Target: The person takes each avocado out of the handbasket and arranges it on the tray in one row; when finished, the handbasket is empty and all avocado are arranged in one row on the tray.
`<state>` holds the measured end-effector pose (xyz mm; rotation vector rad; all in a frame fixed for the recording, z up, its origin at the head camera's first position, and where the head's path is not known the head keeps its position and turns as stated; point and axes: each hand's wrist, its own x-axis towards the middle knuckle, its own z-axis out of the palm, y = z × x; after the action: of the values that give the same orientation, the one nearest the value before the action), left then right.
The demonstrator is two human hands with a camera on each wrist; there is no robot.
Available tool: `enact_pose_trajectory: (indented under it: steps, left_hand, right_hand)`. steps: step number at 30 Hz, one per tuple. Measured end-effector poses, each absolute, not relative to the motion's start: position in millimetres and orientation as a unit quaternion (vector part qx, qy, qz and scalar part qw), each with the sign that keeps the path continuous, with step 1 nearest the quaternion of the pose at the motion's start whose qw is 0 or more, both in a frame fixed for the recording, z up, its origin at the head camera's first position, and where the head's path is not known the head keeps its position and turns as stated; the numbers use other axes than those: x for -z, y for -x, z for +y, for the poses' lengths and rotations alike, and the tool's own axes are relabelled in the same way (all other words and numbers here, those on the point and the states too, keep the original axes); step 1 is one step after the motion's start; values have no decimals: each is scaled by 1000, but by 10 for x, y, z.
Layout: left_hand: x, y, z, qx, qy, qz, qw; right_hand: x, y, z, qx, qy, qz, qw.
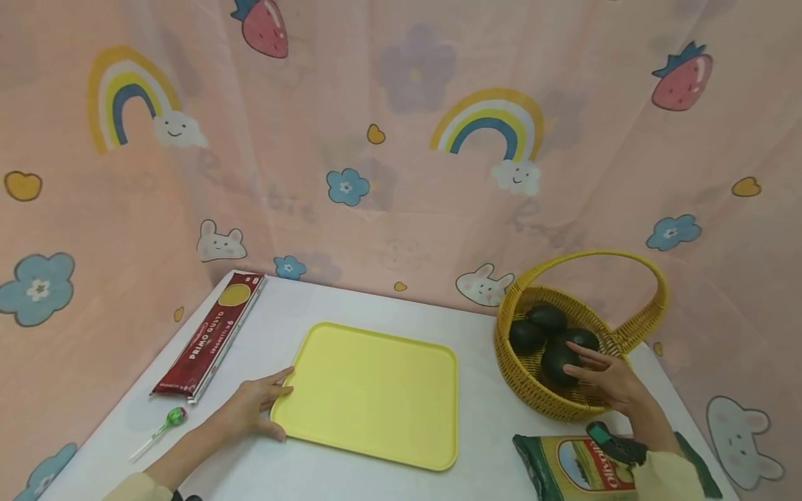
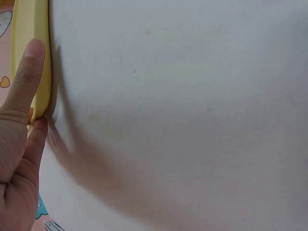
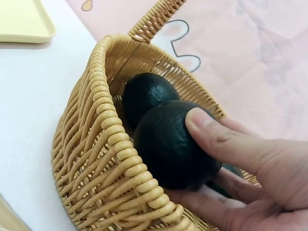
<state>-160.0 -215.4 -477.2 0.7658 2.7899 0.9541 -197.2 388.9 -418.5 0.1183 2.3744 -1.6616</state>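
Observation:
In the yellow wicker basket (image 1: 529,393) at the right lie several dark avocados (image 1: 547,319). My right hand (image 1: 608,379) reaches over the basket's rim and holds one avocado (image 3: 175,147), thumb on its upper side and fingers beneath. A second avocado (image 3: 147,96) sits right behind it in the right wrist view. At the left, my left hand (image 1: 255,407) touches the near left corner of a yellow tray (image 1: 376,396), its fingers spread along the edge. The left wrist view shows the straight thumb (image 2: 30,72) against the tray's rim (image 2: 43,82). The tray is flat on the white table.
A red spaghetti packet (image 1: 209,337) lies at the back left, with a green-wrapped lollipop (image 1: 166,424) in front of it. Under my right forearm is a green and yellow food bag (image 1: 573,466). A patterned pink cloth (image 1: 401,229) hangs behind the table (image 1: 482,431).

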Motion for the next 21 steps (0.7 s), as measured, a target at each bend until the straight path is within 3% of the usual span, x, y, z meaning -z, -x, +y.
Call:
enact_pose_trajectory:
  steps: [11,21]
  left_hand:
    - [4799,1606,-2168,-316,-257,912,48]
    - [4792,1613,-2167,-310,-243,918,53]
  right_hand:
    - [4114,1879,3886,499,16,862,90]
    - [4102,1774,3856,532,19,844,63]
